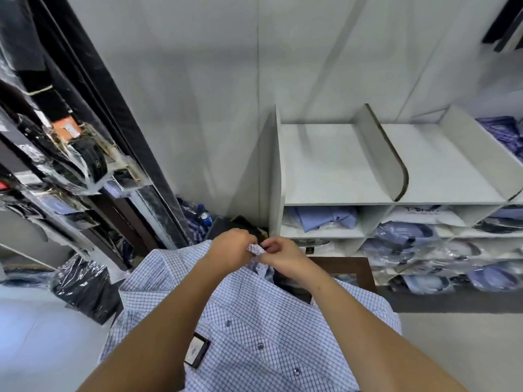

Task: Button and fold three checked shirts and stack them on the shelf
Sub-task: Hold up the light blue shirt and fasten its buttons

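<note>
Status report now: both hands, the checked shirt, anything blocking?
Left hand and right hand both pinching checked shirt at its far edge. Top shelf bare. Nothing blocking.

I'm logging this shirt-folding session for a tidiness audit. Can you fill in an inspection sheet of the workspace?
Surface: hidden under the checked shirt.
Job's things: shirt lies spread out, lower buttons fastened; top shelf bays bare.
Clutter: bagged garments on the floor at left.
Grippers: left hand and right hand both pinch the shirt's far end with their fingers.
Cables: nothing seen.
Surroundings: packed blue shirts in lower cubbies; belts rack at left.
</note>
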